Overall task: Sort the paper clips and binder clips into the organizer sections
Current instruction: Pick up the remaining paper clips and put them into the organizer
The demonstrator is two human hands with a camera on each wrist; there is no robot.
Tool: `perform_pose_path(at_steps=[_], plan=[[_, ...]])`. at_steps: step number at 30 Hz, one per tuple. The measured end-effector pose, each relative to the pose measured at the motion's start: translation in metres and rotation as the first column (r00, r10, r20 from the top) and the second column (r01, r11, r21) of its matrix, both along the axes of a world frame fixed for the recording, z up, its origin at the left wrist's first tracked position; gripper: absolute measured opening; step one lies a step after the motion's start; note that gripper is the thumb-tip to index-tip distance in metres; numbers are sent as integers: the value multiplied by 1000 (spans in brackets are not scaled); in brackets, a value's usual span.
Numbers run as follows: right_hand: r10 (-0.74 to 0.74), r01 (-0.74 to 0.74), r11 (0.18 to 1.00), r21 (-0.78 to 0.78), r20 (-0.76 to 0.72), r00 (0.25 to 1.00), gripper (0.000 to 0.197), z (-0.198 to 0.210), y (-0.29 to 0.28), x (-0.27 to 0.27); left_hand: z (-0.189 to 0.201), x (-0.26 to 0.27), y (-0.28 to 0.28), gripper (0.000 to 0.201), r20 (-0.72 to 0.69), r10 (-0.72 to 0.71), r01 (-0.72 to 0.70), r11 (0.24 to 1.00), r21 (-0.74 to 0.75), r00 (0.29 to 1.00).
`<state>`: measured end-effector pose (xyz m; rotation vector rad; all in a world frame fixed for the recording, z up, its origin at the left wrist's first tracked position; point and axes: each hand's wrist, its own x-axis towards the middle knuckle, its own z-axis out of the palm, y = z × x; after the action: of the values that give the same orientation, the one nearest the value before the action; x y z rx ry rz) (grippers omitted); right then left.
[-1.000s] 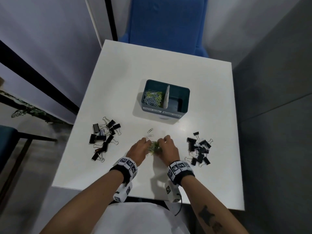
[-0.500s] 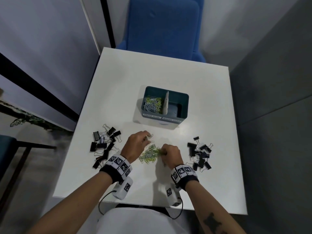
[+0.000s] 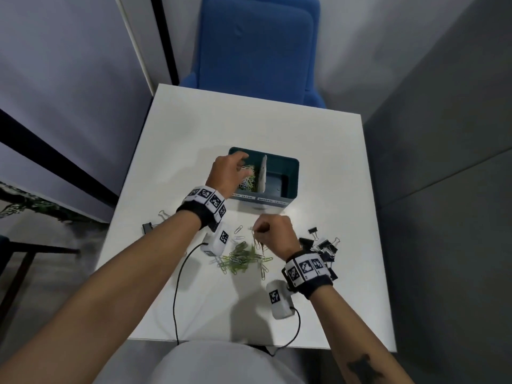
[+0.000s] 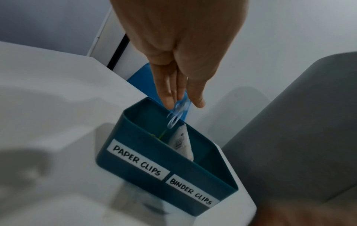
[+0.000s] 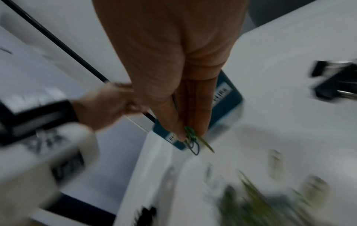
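A teal two-section organizer [image 3: 291, 173] stands mid-table, labelled PAPER CLIPS on the left and BINDER CLIPS on the right [image 4: 125, 134]. My left hand [image 3: 243, 159] hovers over the left section, which holds several paper clips [image 3: 249, 177]. Its fingers point down almost straight [image 4: 183, 105], and a pale paper clip [image 4: 176, 117] blurs just below the fingertips. My right hand [image 3: 256, 231] pinches a few green and dark paper clips [image 5: 191, 138] slightly above the loose paper clip pile [image 3: 241, 257]. The right section looks empty.
Black binder clips [image 3: 322, 246] lie in a heap right of my right wrist. A few more binder clips [image 3: 149, 227] show left of my left forearm, the others hidden under it. A blue chair [image 3: 257, 48] stands beyond the table's far edge.
My left hand has gone from the pile up to the organizer's left section. My right hand has pinched clips and lifted them off the pile.
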<state>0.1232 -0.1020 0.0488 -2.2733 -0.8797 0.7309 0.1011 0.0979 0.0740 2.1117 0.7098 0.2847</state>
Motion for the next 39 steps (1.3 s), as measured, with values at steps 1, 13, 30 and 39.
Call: perform_pose_path(at_steps=[1, 13, 30, 39], plan=[[-3, 3, 1000, 29, 11, 1000, 18, 7, 7, 6, -4, -6, 0, 39, -3, 15, -15, 1000, 22, 1000], [-130, 121, 984, 133, 62, 990, 19, 45, 103, 75, -67, -106, -29, 12, -273, -28, 68, 988, 141, 962], [143, -161, 891, -425, -74, 987, 52, -74, -63, -26, -114, -149, -82, 58, -502, -416, 485, 874, 7, 758], [107, -94, 965, -245, 40, 994, 32, -85, -48, -40, -108, -128, -102, 39, -363, -355, 393, 919, 35, 862]])
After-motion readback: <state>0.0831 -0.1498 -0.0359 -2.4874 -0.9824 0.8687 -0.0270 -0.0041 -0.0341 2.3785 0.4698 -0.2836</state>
